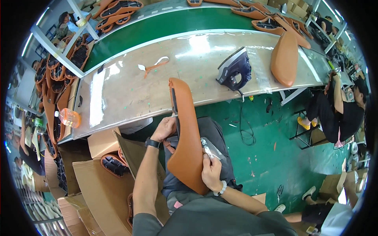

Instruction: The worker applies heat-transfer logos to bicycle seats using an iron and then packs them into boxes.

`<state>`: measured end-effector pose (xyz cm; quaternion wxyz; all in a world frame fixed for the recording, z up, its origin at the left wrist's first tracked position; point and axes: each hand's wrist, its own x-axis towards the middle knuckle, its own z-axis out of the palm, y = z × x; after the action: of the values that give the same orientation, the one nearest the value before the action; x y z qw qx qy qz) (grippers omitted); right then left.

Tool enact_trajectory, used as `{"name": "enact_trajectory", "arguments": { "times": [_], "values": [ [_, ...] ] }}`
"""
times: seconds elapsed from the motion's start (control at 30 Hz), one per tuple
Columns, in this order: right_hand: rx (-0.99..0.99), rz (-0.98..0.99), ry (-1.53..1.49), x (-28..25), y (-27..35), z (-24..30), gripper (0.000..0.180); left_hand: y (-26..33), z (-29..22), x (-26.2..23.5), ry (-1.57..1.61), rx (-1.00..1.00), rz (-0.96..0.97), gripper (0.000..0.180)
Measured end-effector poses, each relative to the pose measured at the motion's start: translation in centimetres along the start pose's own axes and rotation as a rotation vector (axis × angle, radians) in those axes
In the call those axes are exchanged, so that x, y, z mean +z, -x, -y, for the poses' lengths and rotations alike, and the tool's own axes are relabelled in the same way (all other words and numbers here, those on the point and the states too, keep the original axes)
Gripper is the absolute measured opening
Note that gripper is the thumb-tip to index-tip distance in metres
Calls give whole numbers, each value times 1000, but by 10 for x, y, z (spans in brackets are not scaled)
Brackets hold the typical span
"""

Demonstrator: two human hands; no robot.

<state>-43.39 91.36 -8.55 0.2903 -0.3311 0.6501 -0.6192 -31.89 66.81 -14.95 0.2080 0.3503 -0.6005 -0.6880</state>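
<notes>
A long seat (185, 129) with a smooth brown cover and a black underside stands tilted across my lap, its narrow end reaching up over the table edge. My left hand (165, 129) is closed at the seat's left side, by the black underside. A small metallic tip shows above its fingers; what it belongs to is hidden. Loose brown cover material (169, 146) hangs below that hand. My right hand (212, 169) has its fingers pinched at the seat's right edge. Just above it, a dark piece with white print (211, 148) lies over my thigh.
On the table (130, 98) stand an iron (235, 70), a finished brown seat (285, 59) and a strip of brown scrap (151, 67). An orange bottle (69, 118) is at the left edge. Open cardboard boxes (98, 188) with seats stand left. A cable (247, 135) lies on the floor. A person (346, 106) sits right.
</notes>
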Motion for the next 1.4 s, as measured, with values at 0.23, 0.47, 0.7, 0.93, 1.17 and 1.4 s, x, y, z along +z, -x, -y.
{"name": "enact_trajectory", "arguments": {
  "times": [0.23,0.47,0.7,0.93,1.17,1.4],
  "values": [
    [68,141,-480,-19,-38,25,28,-7,5,-3,-367,77,-314,54],
    [158,245,-759,-11,-68,62,26,100,-136,57,-218,424,-56,74],
    [228,121,-643,2,-122,34,13,68,-177,35,-211,-255,-2,66],
    [318,135,-815,38,-177,16,25,21,-162,25,-1010,539,-275,76],
    [288,167,-730,51,-172,29,29,13,-162,12,-883,381,-137,77],
    [361,180,-682,55,-172,35,25,18,-148,-4,-612,230,-92,82]
  ]
}}
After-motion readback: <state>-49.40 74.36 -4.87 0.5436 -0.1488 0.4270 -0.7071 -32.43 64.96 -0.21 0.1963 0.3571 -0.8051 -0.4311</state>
